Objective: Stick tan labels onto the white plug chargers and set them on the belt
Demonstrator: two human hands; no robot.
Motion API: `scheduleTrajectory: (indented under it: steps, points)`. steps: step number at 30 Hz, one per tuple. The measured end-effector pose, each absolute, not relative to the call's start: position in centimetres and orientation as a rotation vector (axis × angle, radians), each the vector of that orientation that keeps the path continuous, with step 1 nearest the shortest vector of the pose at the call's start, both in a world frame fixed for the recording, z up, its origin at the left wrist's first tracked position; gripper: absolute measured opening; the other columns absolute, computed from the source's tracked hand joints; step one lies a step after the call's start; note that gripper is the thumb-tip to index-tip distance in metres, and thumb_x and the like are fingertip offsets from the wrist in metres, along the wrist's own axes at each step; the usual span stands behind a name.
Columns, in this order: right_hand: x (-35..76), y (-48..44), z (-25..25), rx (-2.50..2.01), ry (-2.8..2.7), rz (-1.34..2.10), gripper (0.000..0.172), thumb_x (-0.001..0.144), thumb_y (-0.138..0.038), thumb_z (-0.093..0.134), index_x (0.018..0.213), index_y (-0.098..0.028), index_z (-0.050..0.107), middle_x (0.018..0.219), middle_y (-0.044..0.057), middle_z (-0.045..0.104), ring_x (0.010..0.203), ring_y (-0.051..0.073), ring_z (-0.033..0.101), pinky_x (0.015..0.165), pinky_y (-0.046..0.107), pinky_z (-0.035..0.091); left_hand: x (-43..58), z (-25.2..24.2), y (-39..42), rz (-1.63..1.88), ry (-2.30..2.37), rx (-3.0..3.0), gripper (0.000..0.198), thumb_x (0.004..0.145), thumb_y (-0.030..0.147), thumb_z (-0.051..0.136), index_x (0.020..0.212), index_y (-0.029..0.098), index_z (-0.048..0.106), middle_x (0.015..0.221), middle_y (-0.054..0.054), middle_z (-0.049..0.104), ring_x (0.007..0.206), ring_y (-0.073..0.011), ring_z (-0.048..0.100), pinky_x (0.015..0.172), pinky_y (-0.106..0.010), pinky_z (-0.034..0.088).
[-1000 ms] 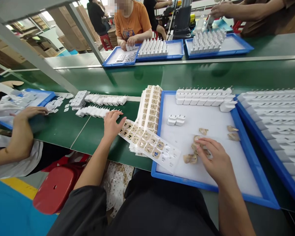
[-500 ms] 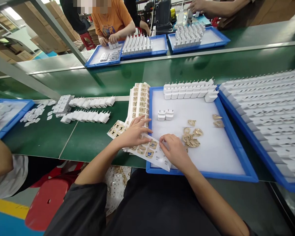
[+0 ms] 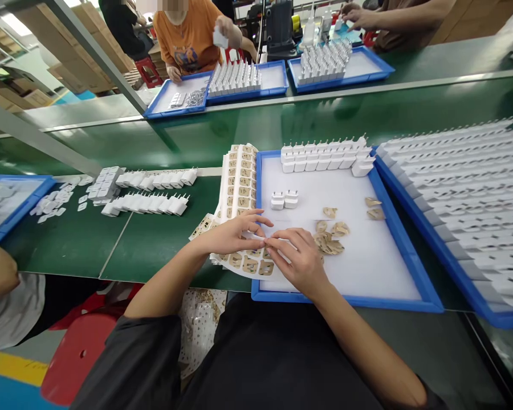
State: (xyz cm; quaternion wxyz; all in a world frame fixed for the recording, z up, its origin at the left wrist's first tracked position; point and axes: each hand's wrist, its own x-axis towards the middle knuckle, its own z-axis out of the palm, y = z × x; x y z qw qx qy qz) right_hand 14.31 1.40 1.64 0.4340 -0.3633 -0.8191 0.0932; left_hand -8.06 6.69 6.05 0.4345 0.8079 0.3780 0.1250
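Now my left hand [image 3: 233,234] is lying open on the sticker sheet [image 3: 244,263]; my right hand [image 3: 301,263] is touching it alongside, and I cannot tell its grip.

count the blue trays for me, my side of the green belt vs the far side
my side: 3 - near left tray, near middle tray, near right tray
far side: 3 - far left tray, far middle tray, far right tray
total: 6
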Motion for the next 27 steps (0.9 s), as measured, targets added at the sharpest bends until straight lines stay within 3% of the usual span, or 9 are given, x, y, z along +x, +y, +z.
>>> scheduleTrajectory:
  steps: [7, 12, 14, 16, 19, 21, 24, 27]
  points:
    - [14.6, 1.2, 1.9, -0.837, -2.013, 0.207, 0.017, 0.094, -0.012, 0.064, 0.096, -0.028, 0.071, 0.103, 0.005, 0.076, 0.096, 0.024, 0.065, 0.085, 0.041, 0.049, -8.0, 5.9, 7.2, 0.304, 0.940, 1.983, 0.018, 0.095, 0.038, 0.063, 0.092, 0.027, 0.077, 0.137, -0.004, 0.066, 0.151, -0.0303, 0.037, 0.123, -0.055, 0.036]
    - [16.7, 0.7, 2.5, -0.796, -1.855, 0.536, 0.011, 0.093, -0.016, 0.064, 0.092, -0.026, 0.067, 0.100, 0.006, 0.073, 0.094, 0.023, 0.067, 0.083, 0.041, 0.054, -8.5, 4.5, 8.0, 0.324, 1.077, 2.136, 0.018, 0.092, 0.038, 0.066, 0.085, 0.025, 0.076, 0.134, -0.008, 0.066, 0.151, -0.0342, 0.035, 0.122, -0.058, 0.036]
    - [17.6, 0.6, 2.3, -0.868, -1.778, 0.629, 0.008, 0.094, -0.018, 0.063, 0.092, -0.025, 0.067, 0.095, 0.006, 0.072, 0.092, 0.023, 0.068, 0.082, 0.040, 0.054, -8.3, 3.9, 8.4, 0.339, 1.205, 2.227, 0.013, 0.087, 0.036, 0.072, 0.090, 0.025, 0.075, 0.132, -0.009, 0.065, 0.149, -0.0378, 0.036, 0.122, -0.062, 0.034]
    - [18.2, 0.6, 1.8, -0.936, -1.738, 0.651, 0.007, 0.094, -0.018, 0.064, 0.092, -0.025, 0.066, 0.092, 0.005, 0.071, 0.091, 0.023, 0.068, 0.083, 0.040, 0.054, -7.6, 3.5, 9.0, 0.416, 1.368, 2.296, 0.028, 0.082, 0.035, 0.077, 0.106, 0.024, 0.072, 0.132, -0.011, 0.062, 0.146, -0.0399, 0.037, 0.120, -0.063, 0.033]
    - [18.4, 0.7, 1.1, -0.989, -1.724, 0.660, 0.007, 0.094, -0.018, 0.063, 0.094, -0.024, 0.066, 0.092, 0.004, 0.071, 0.092, 0.022, 0.067, 0.084, 0.039, 0.054, -5.7, 3.1, 10.9, 0.525, 1.503, 2.359, 0.065, 0.078, 0.035, 0.081, 0.136, 0.021, 0.054, 0.144, -0.015, 0.053, 0.144, -0.0397, 0.037, 0.119, -0.061, 0.033]
    - [18.3, 0.7, 0.7, -1.016, -1.732, 0.652, 0.007, 0.095, -0.018, 0.063, 0.094, -0.024, 0.066, 0.092, 0.005, 0.071, 0.093, 0.022, 0.067, 0.085, 0.039, 0.054, -4.1, 3.1, 12.5, 0.489, 1.497, 2.384, 0.079, 0.076, 0.035, 0.083, 0.145, 0.022, 0.046, 0.149, -0.014, 0.051, 0.142, -0.0405, 0.038, 0.117, -0.059, 0.033]
    - [18.3, 0.7, 0.6, -1.055, -1.765, 0.639, 0.007, 0.096, -0.019, 0.061, 0.093, -0.024, 0.066, 0.093, 0.006, 0.071, 0.093, 0.022, 0.067, 0.086, 0.040, 0.054, -2.3, 3.2, 14.1, 0.376, 1.454, 2.440, 0.056, 0.079, 0.030, 0.079, 0.131, 0.021, 0.060, 0.131, -0.012, 0.066, 0.134, -0.0412, 0.045, 0.112, -0.060, 0.034]
    - [18.4, 0.6, 0.5, -1.060, -1.767, 0.644, 0.007, 0.097, -0.020, 0.060, 0.094, -0.024, 0.065, 0.093, 0.006, 0.071, 0.092, 0.022, 0.067, 0.084, 0.039, 0.054, -1.9, 3.9, 13.8, 0.400, 1.419, 2.448, 0.028, 0.082, 0.025, 0.074, 0.109, 0.019, 0.069, 0.109, -0.011, 0.073, 0.117, -0.0359, 0.058, 0.106, -0.054, 0.041]
